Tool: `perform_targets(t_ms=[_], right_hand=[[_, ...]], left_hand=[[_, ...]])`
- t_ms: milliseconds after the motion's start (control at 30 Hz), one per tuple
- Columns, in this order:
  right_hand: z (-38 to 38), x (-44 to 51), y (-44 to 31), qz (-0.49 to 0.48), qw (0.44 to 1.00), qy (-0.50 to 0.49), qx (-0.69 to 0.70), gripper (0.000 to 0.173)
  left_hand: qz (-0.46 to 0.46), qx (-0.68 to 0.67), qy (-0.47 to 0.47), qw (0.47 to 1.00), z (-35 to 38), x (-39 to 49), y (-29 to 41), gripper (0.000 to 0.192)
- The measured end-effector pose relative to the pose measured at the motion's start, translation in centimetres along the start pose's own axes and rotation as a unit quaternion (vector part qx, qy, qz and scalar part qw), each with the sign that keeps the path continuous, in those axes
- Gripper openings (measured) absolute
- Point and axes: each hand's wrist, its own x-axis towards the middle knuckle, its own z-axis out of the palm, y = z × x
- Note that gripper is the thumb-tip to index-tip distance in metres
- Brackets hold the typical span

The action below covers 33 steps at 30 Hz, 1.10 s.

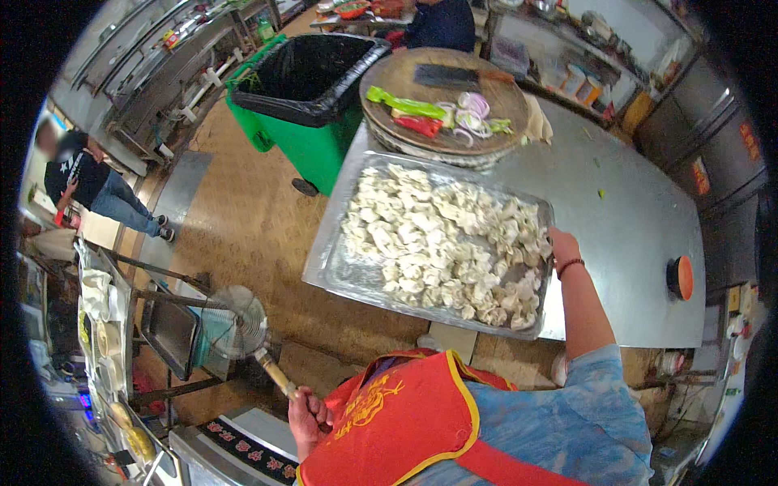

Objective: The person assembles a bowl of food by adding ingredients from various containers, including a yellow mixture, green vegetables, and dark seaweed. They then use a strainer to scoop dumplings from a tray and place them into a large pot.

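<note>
My left hand (pixel 308 415) grips the bamboo handle of a wire skimmer (pixel 240 322), held out over the floor at the left. My right hand (pixel 565 245), with a beaded bracelet at the wrist, grasps the right rim of a metal tray (pixel 352 276); its fingertips are hidden. Many pale folded dumplings (pixel 425 228) cover most of the tray, leaving bare metal at its near left corner. The tray lies on a stainless steel table (pixel 614 212), close to its left edge.
Beyond the tray, a round wooden chopping block (pixel 395 67) carries a cleaver (pixel 447 75), sliced onion (pixel 473 106) and green and red peppers (pixel 419 124). A green bin (pixel 310 152) with a black liner stands alongside. An orange-topped round object (pixel 685 278) sits far right. Two people (pixel 82 170) are in the room.
</note>
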Motion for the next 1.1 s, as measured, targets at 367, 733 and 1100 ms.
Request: perform_targets(t_ms=[367, 733, 1100], right_hand=[[0.7, -6.9, -18.5, -0.345, 0.922, 0.065, -0.161, 0.050], [3.0, -6.2, -23.1, -0.404, 0.912, -0.073, 0.025, 0.012], [8.5, -2.7, -26.1, -0.296, 0.939, -0.050, -0.167, 0.029]], left_hand=[[-0.057, 0.142, -0.103, 0.983, 12.5, -4.3, -2.5, 0.026], [-0.069, 0.272, -0.109, 0.954, 12.8, -3.4, -1.9, 0.029], [0.021, 0.325, -0.099, 0.940, 17.3, 4.3, -1.3, 0.025]])
